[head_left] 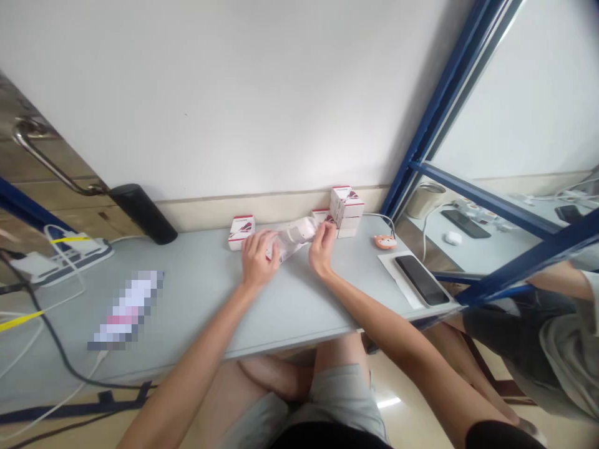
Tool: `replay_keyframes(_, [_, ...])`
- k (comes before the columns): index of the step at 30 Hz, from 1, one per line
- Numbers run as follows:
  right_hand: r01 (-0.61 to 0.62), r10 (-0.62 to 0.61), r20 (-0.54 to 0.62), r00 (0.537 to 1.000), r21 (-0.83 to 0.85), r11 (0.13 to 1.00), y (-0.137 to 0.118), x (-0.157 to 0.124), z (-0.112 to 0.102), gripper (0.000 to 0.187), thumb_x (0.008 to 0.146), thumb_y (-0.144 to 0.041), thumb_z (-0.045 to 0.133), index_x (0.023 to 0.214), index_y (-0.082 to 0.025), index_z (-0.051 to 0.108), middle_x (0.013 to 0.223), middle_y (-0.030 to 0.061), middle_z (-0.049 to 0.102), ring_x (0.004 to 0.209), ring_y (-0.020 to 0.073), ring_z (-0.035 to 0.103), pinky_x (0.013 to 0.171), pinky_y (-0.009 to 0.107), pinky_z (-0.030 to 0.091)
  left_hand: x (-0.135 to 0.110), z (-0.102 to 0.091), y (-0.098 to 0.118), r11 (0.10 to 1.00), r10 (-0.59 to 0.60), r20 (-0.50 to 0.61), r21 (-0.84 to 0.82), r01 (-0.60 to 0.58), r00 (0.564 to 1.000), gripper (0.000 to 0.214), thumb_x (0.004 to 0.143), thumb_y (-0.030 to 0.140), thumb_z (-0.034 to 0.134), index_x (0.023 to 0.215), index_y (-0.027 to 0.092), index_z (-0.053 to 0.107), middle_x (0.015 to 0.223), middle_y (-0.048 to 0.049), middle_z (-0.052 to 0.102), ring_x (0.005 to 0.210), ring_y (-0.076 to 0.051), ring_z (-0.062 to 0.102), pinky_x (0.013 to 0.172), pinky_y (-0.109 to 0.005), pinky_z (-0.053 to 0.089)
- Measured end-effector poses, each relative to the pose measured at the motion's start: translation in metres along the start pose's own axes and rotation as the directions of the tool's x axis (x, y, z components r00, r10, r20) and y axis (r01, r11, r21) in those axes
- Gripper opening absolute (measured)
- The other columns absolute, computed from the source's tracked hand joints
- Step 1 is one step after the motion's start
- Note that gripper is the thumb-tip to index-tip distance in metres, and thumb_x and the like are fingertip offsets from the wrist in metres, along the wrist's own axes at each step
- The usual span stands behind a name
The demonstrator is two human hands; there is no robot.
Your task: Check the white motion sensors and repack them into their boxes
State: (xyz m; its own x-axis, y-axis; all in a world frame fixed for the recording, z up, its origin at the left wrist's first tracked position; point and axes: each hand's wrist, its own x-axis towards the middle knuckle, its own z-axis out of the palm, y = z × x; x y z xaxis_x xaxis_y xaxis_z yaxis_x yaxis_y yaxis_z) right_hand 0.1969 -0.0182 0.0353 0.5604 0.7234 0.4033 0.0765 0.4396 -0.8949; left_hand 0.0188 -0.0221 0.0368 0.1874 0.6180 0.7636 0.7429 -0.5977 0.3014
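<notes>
A white item in shiny clear plastic wrap (297, 233) is held between my two hands above the back of the desk; its exact kind is blurred. My left hand (259, 259) curls around its left end, where a bit of red shows by the fingertips. At the other end, my right hand (322, 246) is closed with its fingers bent in a pinch at the wrap. A small white and red box (241, 231) lies just behind my left hand. Beyond my right hand stand stacked boxes of the same look (347, 212), with another box (321, 216) partly hidden beside them.
On the grey desk (196, 312) are a black cylinder (144, 213), a power strip (70, 259) with cables, and a pixelated phone-like object (126, 308) at left. A small orange item (385, 242) and a dark phone (421, 280) lie right. A blue-framed partition (449, 181) borders the desk; a person sits beyond.
</notes>
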Motion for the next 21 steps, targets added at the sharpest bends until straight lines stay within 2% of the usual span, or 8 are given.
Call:
replay_keyframes(4, [-0.094, 0.082, 0.117, 0.990, 0.102, 0.990, 0.001, -0.007, 0.003, 0.035, 0.100, -0.061, 0.044, 0.100, -0.027, 0.046, 0.094, 0.0018, 0.053, 0.083, 0.0173, 0.059, 0.068, 0.031, 0.061, -0.014, 0.006, 0.012, 0.992, 0.126, 0.107, 0.005, -0.127, 0.986, 0.054, 0.094, 0.040, 0.068, 0.145, 0.022, 0.061, 0.149, -0.0189, 0.058, 0.137, -0.036, 0.056, 0.115, -0.051, 0.044])
replay_keyframes(7, [-0.168, 0.136, 0.196, 0.971, 0.156, 0.973, 0.002, 0.000, 0.002, 0.036, 0.096, -0.062, 0.050, 0.096, -0.026, 0.048, 0.090, -0.0004, 0.053, 0.077, 0.0151, 0.059, 0.056, 0.027, 0.059, -0.023, 0.010, 0.006, 0.990, 0.135, 0.125, 0.029, -0.140, 0.983, 0.050, 0.098, 0.036, 0.064, 0.146, 0.025, 0.060, 0.148, -0.0179, 0.057, 0.136, -0.035, 0.056, 0.115, -0.051, 0.043])
replay_keyframes(10, [-0.212, 0.155, 0.294, 0.943, 0.174, 0.962, 0.003, 0.008, -0.001, 0.039, 0.091, -0.062, 0.061, 0.091, -0.024, 0.053, 0.083, -0.0019, 0.055, 0.072, 0.0135, 0.060, 0.053, 0.025, 0.059, -0.026, 0.010, -0.004, 0.992, 0.116, 0.102, 0.041, -0.121, 0.988, 0.049, 0.101, 0.036, 0.059, 0.149, 0.024, 0.057, 0.145, -0.0172, 0.060, 0.132, -0.033, 0.059, 0.113, -0.049, 0.046])
replay_keyframes(13, [-0.204, 0.130, 0.363, 0.923, 0.176, 0.963, 0.002, 0.013, -0.006, 0.042, 0.087, -0.064, 0.067, 0.095, -0.024, 0.058, 0.081, -0.0031, 0.060, 0.067, 0.0121, 0.060, 0.053, 0.025, 0.058, -0.025, 0.010, -0.007, 0.994, 0.102, 0.073, 0.036, -0.105, 0.992, 0.050, 0.101, 0.037, 0.059, 0.149, 0.023, 0.056, 0.140, -0.0168, 0.063, 0.129, -0.033, 0.060, 0.114, -0.049, 0.046])
replay_keyframes(15, [-0.188, 0.108, 0.405, 0.908, 0.161, 0.969, 0.003, 0.015, -0.009, 0.046, 0.085, -0.067, 0.068, 0.097, -0.023, 0.061, 0.079, -0.0033, 0.062, 0.063, 0.0120, 0.060, 0.051, 0.026, 0.057, -0.025, 0.009, -0.006, 0.995, 0.099, 0.061, 0.024, -0.100, 0.993, 0.049, 0.100, 0.036, 0.060, 0.147, 0.022, 0.058, 0.138, -0.0165, 0.064, 0.129, -0.033, 0.060, 0.116, -0.050, 0.045])
replay_keyframes(21, [-0.104, 0.044, 0.519, 0.854, 0.087, 0.991, 0.003, 0.014, -0.015, 0.052, 0.086, -0.073, 0.064, 0.080, -0.021, 0.065, 0.062, -0.0030, 0.061, 0.055, 0.0134, 0.059, 0.051, 0.025, 0.050, -0.026, 0.005, -0.005, 0.997, 0.078, 0.032, -0.025, -0.078, 0.996, 0.050, 0.099, 0.039, 0.064, 0.146, 0.024, 0.055, 0.137, -0.0152, 0.062, 0.128, -0.029, 0.063, 0.108, -0.044, 0.053])
